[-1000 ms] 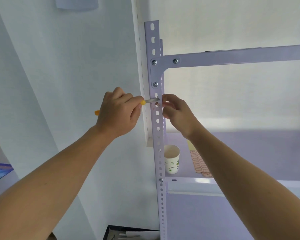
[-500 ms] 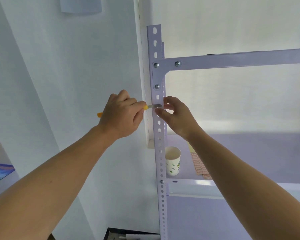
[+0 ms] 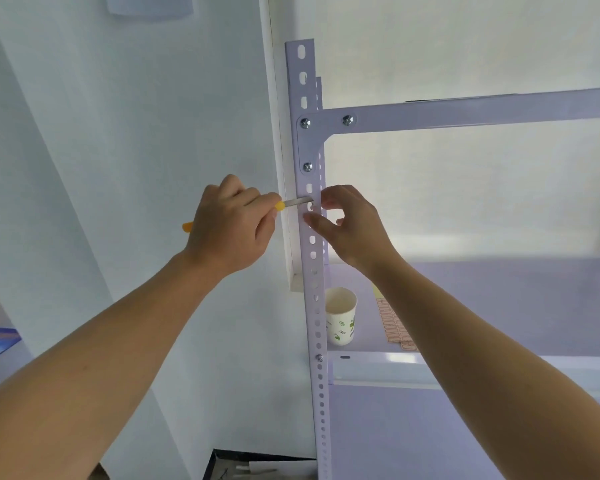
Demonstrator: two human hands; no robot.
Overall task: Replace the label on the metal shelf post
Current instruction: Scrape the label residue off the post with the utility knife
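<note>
A white perforated metal shelf post point(image 3: 317, 306) runs up the middle of the view. My left hand point(image 3: 232, 226) grips a yellow-handled knife point(image 3: 293, 203), whose short metal blade lies across the post's face. My right hand point(image 3: 347, 225) is at the post from the right, thumb pressed on the post's front just below the blade and fingers curled behind its edge. The label on the post is too small to make out under the blade and thumb. A sheet of reddish labels point(image 3: 394, 329) lies on the shelf board point(image 3: 499, 368) below.
A paper cup point(image 3: 341, 315) with a green leaf print stands on the shelf beside the post. A horizontal shelf beam point(image 3: 465, 110) is bolted to the post above my hands. A white wall lies at left; a dark box point(image 3: 253, 465) sits at the bottom.
Both hands stay at the same spot on the post. The blade has shifted slightly along the post face, and my right thumb has moved down a little below it.
</note>
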